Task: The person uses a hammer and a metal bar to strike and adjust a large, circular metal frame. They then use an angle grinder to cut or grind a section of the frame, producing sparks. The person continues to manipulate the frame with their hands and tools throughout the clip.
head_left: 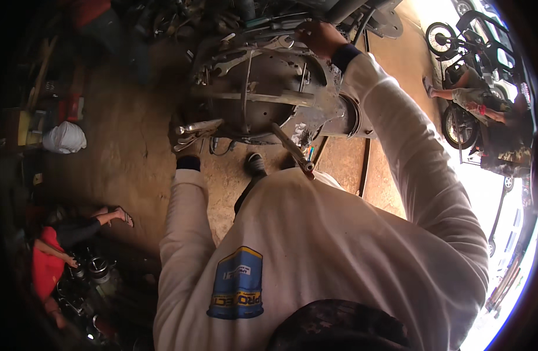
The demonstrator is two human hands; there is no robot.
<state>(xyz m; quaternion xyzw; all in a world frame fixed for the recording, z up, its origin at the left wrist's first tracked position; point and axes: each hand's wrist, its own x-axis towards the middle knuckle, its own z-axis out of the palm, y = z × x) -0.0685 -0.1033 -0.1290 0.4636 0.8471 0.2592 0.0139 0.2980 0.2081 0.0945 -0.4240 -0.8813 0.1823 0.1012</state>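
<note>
My left hand is in shadow at the left end of a dark, round metal housing. Its fingers are wrapped round a silver hand tool, which points right; the exact kind is unclear. Across the housing's far side, my right hand reaches in among tools with curled fingers. What it holds, if anything, is hidden. Near it lies an open-ended wrench, and a larger wrench rests further left. A flat metal bar spans the housing. A long-handled ratchet-like tool leans at its near edge.
Beyond the housing, more tools and dark parts lie cluttered. A metal tube extends right. At lower left a person in red sits beside engine parts. Another person is by motorcycles at right. A white bundle stands left.
</note>
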